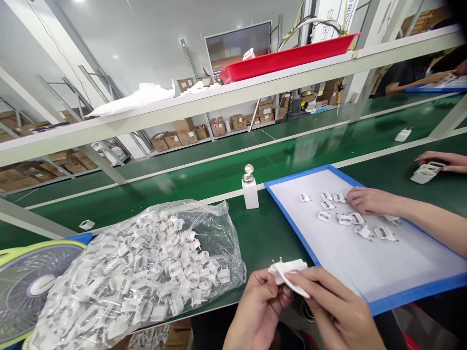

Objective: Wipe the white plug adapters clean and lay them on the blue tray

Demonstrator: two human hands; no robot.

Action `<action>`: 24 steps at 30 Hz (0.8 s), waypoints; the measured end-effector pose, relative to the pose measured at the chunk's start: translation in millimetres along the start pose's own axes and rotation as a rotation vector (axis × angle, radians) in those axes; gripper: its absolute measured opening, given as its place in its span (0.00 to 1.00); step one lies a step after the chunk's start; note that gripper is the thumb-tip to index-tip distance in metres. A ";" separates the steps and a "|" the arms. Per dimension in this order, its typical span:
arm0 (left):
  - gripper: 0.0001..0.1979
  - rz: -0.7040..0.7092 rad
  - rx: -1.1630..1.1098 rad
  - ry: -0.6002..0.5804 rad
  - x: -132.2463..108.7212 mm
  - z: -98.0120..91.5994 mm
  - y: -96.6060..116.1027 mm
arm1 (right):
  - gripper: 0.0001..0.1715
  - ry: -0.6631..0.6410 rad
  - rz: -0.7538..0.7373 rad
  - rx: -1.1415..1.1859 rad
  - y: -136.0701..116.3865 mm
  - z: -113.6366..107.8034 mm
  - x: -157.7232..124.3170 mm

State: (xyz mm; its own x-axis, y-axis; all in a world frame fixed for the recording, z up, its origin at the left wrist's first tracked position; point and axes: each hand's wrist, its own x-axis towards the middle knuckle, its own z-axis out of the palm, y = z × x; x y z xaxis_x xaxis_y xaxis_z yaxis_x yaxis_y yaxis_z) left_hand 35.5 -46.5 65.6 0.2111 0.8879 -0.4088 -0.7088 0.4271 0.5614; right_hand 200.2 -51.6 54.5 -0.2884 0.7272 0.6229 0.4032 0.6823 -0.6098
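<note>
In front of my body, my left hand [260,301] is closed around a white plug piece [276,274] with two metal pins pointing up. My right hand [337,304] pinches a folded white cloth [297,279] against that piece, covering much of it. To the left lies a clear plastic bag [215,228] full of white plug pieces [138,262]. On the right, several similar pieces [346,219] rest on a white tray with a blue rim [297,231]. A co-worker's hand [374,200] reaches over these from the right.
A white pump bottle [250,194] stands between bag and tray. A fan [40,287] is at far left. Another person's hand [452,161] holds white pieces [425,173] at far right. Overhead, a shelf [204,106] carries a red tray [288,61].
</note>
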 end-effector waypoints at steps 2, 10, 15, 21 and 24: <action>0.20 -0.026 -0.073 -0.016 -1.8 -3.4 -0.3 | 0.22 0.131 0.145 -0.045 -2.1 -6.3 -6.1; 0.20 0.196 0.242 -0.062 -3.6 4.9 -0.9 | 0.16 0.193 0.549 0.288 -11.1 4.7 -8.6; 0.10 0.674 0.907 0.184 -2.6 7.1 -0.6 | 0.16 0.071 0.702 0.758 -9.7 32.4 -21.4; 0.17 0.929 1.214 0.154 -3.0 0.5 0.5 | 0.17 0.205 0.352 0.159 -3.9 25.0 -19.5; 0.16 0.967 1.300 0.133 -1.6 -0.8 0.3 | 0.30 -0.022 0.010 0.008 3.8 10.0 -2.8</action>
State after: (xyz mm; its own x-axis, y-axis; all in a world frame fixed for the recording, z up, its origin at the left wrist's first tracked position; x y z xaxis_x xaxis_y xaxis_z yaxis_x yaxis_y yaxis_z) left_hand 34.4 -47.9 65.8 -0.0563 0.9051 0.4214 0.4947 -0.3413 0.7992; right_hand 193.9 -50.3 45.6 -0.3032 0.7355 0.6058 0.3994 0.6753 -0.6200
